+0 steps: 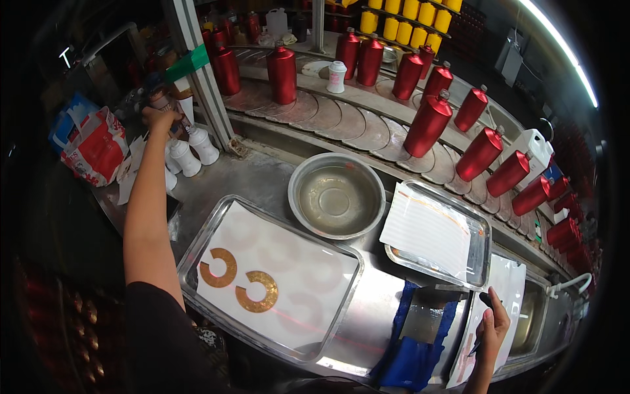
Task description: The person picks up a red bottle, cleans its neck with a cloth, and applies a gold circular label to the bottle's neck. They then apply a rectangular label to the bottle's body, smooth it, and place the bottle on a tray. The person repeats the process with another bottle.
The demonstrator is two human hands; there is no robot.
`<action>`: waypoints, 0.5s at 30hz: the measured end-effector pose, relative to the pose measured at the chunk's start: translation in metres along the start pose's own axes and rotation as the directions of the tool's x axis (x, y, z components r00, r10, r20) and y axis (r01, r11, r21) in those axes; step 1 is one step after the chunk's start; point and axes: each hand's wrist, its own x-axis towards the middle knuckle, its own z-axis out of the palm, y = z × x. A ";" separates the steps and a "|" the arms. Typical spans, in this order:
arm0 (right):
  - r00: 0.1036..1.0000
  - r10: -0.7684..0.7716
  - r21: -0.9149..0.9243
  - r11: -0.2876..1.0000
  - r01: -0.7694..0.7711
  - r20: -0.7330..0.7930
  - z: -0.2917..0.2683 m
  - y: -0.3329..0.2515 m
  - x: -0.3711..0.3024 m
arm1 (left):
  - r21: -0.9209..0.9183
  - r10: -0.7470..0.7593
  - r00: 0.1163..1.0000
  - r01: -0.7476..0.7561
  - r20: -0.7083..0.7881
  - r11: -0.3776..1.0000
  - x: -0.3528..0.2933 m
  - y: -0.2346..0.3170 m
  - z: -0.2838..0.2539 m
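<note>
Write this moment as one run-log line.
Left hand: near white bottles, grip unclear | Right hand: holding dark tool | Tray: white sheet, two gold C-shaped pieces

Red-and-white bag [98, 152], partial lettering, mostly illegible

A head-worn fisheye looked down and forward from close above the desk [252, 176], spanning left hand [161, 119], right hand [493, 322] and conveyor [367, 130] beyond.

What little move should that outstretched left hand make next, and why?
I'd probably lift the left hand slightly before drawing it back: white containers stand close beside the wrist, so a sideways sweep to the right might knock them. Whether its grip is closed on anything is hard to tell from this view.
</note>
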 end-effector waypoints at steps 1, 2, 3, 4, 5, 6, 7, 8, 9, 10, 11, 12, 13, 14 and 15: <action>0.999 0.052 0.015 0.999 -0.052 -0.001 0.003 -0.004 -0.005 | 0.027 -0.077 0.996 0.078 -0.038 0.997 0.003 0.002 -0.006; 1.000 0.015 0.064 0.998 -0.015 0.006 0.008 -0.006 -0.011 | 0.073 -0.165 0.985 0.169 -0.058 0.983 0.003 0.006 -0.010; 0.997 0.073 0.012 0.997 -0.073 0.006 0.013 -0.006 -0.016 | -0.134 -0.065 0.986 0.044 -0.154 0.990 -0.005 0.008 -0.020; 1.000 0.020 -0.004 1.000 -0.021 -0.002 0.017 -0.003 -0.012 | -0.333 0.002 0.970 -0.084 -0.242 0.939 -0.020 0.013 -0.030; 1.000 0.026 0.035 0.999 -0.027 0.005 0.015 -0.003 -0.014 | -0.486 0.034 0.955 -0.182 -0.296 0.855 -0.044 0.019 -0.034; 1.000 -0.024 0.057 0.998 0.025 -0.006 0.014 -0.002 -0.016 | -0.611 0.188 0.955 -0.290 -0.227 0.736 -0.069 0.027 -0.039; 1.000 0.008 0.135 0.991 -0.011 0.024 0.013 -0.001 -0.018 | -0.700 0.398 0.901 -0.398 -0.175 0.593 -0.098 0.040 -0.032; 0.996 0.073 0.127 0.989 -0.078 0.044 0.012 0.000 -0.019 | -0.746 0.566 0.814 -0.456 -0.130 0.485 -0.128 0.053 -0.019; 0.997 0.051 0.132 0.990 -0.058 0.054 0.015 0.002 -0.016 | -0.774 0.671 0.741 -0.434 -0.015 0.462 -0.150 0.072 -0.005; 0.998 0.000 0.141 0.990 -0.010 0.068 0.019 0.005 -0.015 | -0.830 0.740 0.671 -0.385 0.049 0.404 -0.173 0.088 0.015; 0.996 -0.049 0.148 0.988 0.037 0.078 0.021 0.006 -0.014 | -0.714 0.745 0.661 -0.477 0.093 0.512 -0.187 0.109 0.034; 0.994 -0.073 0.145 0.988 0.060 0.084 0.024 0.008 -0.014 | -0.637 0.690 0.712 -0.475 0.127 0.607 -0.202 0.129 0.058; 0.985 -0.140 0.152 0.981 0.124 0.098 0.024 0.008 -0.015 | -0.482 0.697 0.707 -0.572 0.122 0.664 -0.207 0.152 0.080; 0.995 -0.072 0.153 0.986 0.060 0.075 0.023 0.009 -0.021 | -0.327 0.709 0.692 -0.644 0.138 0.692 -0.212 0.167 0.099; 0.997 -0.057 0.149 0.988 0.048 0.059 0.020 0.011 -0.025 | -0.286 0.657 0.729 -0.599 0.191 0.748 -0.214 0.184 0.120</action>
